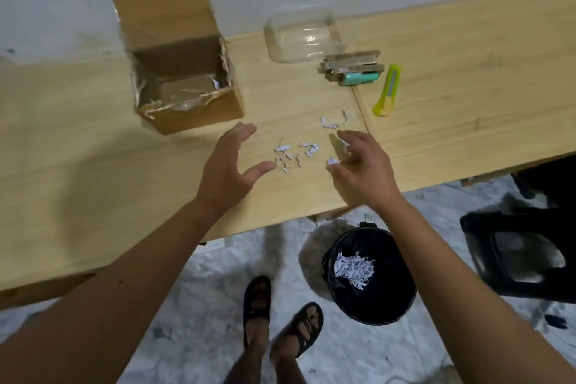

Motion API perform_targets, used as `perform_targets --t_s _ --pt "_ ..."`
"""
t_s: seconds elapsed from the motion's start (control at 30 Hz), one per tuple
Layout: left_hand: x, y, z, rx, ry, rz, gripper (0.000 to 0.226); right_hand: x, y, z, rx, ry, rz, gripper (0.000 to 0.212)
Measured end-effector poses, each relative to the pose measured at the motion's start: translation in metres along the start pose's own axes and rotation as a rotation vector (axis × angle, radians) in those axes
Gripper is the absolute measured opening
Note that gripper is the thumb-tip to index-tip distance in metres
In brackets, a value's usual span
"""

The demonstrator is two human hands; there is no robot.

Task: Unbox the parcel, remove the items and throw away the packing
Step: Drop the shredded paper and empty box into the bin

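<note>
Cardboard box stood open on the wooden table, flap up, torn tape round the rim. White paper shreds lay scattered just in front, between both hands. Left hand hovered open, fingers spread. Right hand was curled loosely over the shreds; whether it pinched any, unclear. Farther off: clear plastic container, small packets, green utility knife. Black bin on the floor held more shreds.

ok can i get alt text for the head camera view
Two open hands, left hand and right hand, hover over scattered paper shreds on a wooden table. Behind them sit an opened cardboard box and a utility knife; a black bin holding shreds stands below.
</note>
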State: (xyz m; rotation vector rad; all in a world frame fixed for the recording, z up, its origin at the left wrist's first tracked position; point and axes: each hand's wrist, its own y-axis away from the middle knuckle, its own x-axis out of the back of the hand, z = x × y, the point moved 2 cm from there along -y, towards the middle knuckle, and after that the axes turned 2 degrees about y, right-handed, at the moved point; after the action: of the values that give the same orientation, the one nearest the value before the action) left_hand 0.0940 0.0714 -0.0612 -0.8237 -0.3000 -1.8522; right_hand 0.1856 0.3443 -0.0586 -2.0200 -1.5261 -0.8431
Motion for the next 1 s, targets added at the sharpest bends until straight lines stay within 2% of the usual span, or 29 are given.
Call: perform_targets --t_s 0.1,0.2,0.3,0.4,0.53,0.73,0.9,1.0 --pt "0.001 0.006 -0.018 0.011 -0.062 -0.104 0.096 -0.006 -0.009 -0.011 0.027 0.007 0.022 0.047" --pt "-0.006 0.007 -0.028 -0.131 -0.220 -0.127 0.104 -0.013 -0.010 -0.020 0.073 -0.030 0.012 0.040" --pt "-0.011 0.006 -0.030 -0.172 -0.323 -0.131 0.097 -0.013 -0.013 -0.022 0.120 -0.051 0.041 0.039" --pt "-0.011 0.007 -0.029 -0.200 -0.353 -0.115 0.079 -0.008 -0.022 -0.014 0.122 -0.002 0.118 0.041" --pt "-0.012 0.007 -0.029 -0.228 -0.347 -0.052 0.064 -0.013 -0.025 -0.012 0.015 0.016 -0.020 0.056" --pt "-0.013 0.008 -0.029 -0.240 -0.336 -0.030 0.059 -0.042 -0.004 -0.039 0.142 0.059 -0.130 0.071" --pt "-0.014 0.009 -0.031 -0.269 -0.331 0.005 0.058 -0.055 -0.005 -0.054 0.254 0.161 -0.081 0.071" --pt "-0.013 0.010 -0.031 -0.294 -0.328 0.036 0.057 -0.059 -0.010 -0.060 0.313 0.295 -0.096 0.057"
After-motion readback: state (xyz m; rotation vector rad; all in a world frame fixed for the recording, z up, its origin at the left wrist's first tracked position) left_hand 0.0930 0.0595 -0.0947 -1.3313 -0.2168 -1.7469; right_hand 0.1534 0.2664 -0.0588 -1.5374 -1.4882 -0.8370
